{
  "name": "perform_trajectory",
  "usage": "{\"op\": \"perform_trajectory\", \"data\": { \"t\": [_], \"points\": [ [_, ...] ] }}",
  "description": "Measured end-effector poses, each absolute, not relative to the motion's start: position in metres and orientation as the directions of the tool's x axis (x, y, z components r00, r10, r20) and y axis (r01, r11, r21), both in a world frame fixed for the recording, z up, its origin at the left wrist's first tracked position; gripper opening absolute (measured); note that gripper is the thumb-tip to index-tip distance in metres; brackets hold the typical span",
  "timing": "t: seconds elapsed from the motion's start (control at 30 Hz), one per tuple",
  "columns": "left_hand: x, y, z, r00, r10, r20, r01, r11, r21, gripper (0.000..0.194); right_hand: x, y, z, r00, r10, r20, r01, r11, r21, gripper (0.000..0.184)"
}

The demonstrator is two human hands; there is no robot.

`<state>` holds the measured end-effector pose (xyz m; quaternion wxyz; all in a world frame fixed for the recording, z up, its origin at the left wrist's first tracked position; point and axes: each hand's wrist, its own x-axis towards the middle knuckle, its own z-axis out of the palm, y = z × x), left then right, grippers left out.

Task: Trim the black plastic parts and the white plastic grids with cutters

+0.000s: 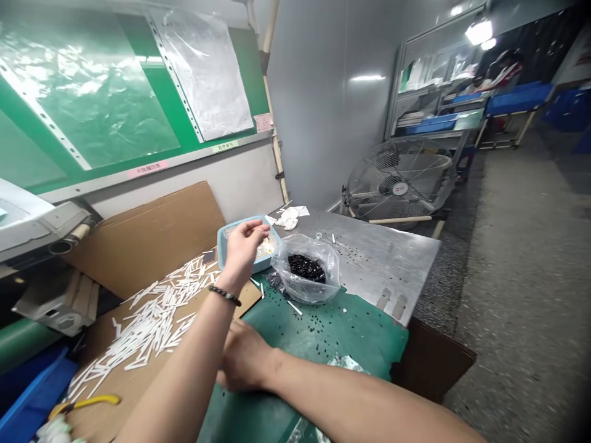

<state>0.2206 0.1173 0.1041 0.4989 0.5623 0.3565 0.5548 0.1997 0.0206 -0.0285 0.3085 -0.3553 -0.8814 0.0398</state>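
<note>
At the far left, a blue plastic bin (32,387) is seen low down, and a yellow-handled tool (85,403) is laid on a cardboard sheet (104,409). A big heap of thin white sticks (152,320) is spread over that sheet. The sticks seem to be laid out flat so that they can be picked up easily.

The left hand (244,252) is held up over a light blue tray (220,249), and a beaded bracelet (225,295) is worn on its wrist. Its fingers (263,229) are pinched closed at the tips, but whether anything is held in them cannot be told. Some pale things are seen in the tray, though they are too small to name. The tray seems to be kept close so that it can be reached without a stretch.

The right hand (244,360) is kept low, just past the left forearm, over a green mat (332,335). Its fingers are hidden, so it cannot be told if it is open, closed or gripping something.

A clear plastic bag (305,289) of small black parts (307,269) is set on the mat, right beside the tray, and its top is left open, so the parts can be got at. Loose black bits are scattered on the mat and on a steel table (383,258). Farther right, a standing fan (399,184) and blue crates (517,98) are seen.
</note>
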Motion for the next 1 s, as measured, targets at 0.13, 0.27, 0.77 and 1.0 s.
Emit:
{"op": "perform_trajectory", "data": {
  "t": [0.13,0.27,0.77,1.0],
  "points": [
    [0.137,0.085,0.149,-0.022,0.955,0.295,-0.237,-0.292,0.927,0.023,0.205,0.017,-0.026,-0.588,0.630,0.507,0.659,0.737,-0.151,0.034],
    [0.039,0.038,0.177,-0.297,0.926,0.234,-0.368,-0.337,0.867,0.022,0.206,0.016,-0.023,-0.631,0.593,0.500,0.600,0.782,-0.170,0.036],
    [-0.086,-0.046,0.126,-0.377,0.914,-0.153,-0.846,-0.272,0.459,0.014,0.179,-0.013,0.028,-0.627,0.369,0.686,0.411,0.905,-0.110,0.032],
    [-0.079,-0.019,0.099,-0.326,0.917,-0.232,-0.906,-0.233,0.354,0.016,0.099,-0.187,0.066,-0.788,0.113,0.606,-0.191,0.890,-0.414,0.036]
  ]
}}
